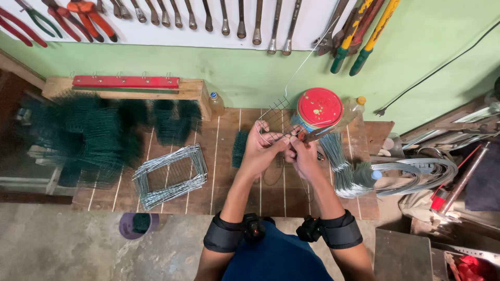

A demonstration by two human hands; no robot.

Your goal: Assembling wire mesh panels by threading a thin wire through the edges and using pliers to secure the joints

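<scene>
My left hand point(263, 148) pinches a small piece of silvery wire mesh point(274, 112), from which a long thin wire rises toward the wall. My right hand point(303, 156) grips a pair of pliers point(314, 135) whose jaws point at the mesh edge. Both hands meet above the middle of a wooden plank bench point(219, 156). Just behind them stands a round tin with a red lid point(319, 108).
A stack of bent rectangular wire frames point(169, 176) lies left of my hands, and dark green mesh pieces point(86, 132) are heaped further left. Bundles of cut wire point(346, 171) and wire coils point(416, 171) lie at right. Wrenches and pliers hang on the wall.
</scene>
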